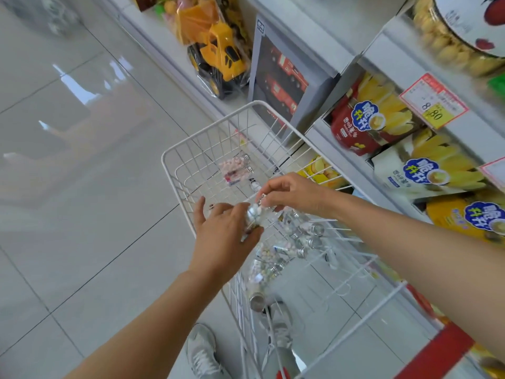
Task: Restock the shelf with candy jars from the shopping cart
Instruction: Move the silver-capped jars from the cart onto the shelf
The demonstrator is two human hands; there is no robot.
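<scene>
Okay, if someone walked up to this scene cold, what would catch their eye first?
Probably the two bare hands meeting over the white wire cart, the left hand and right hand both on a small silver-capped candy jar. Next, the bright yellow toy digger in plastic wrap on the shelf beyond the cart, and the red and white snack bags shelved to the right.

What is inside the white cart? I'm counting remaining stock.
The cart holds small silver-capped candy jars, two more at the far end. Both hands hide some; no exact count.

Shop aisle: shelf (pixel 338 36) with price tag (pixel 434 101), snack bags (pixel 374 116), boxed toys; wire cart (pixel 175 157).
</scene>
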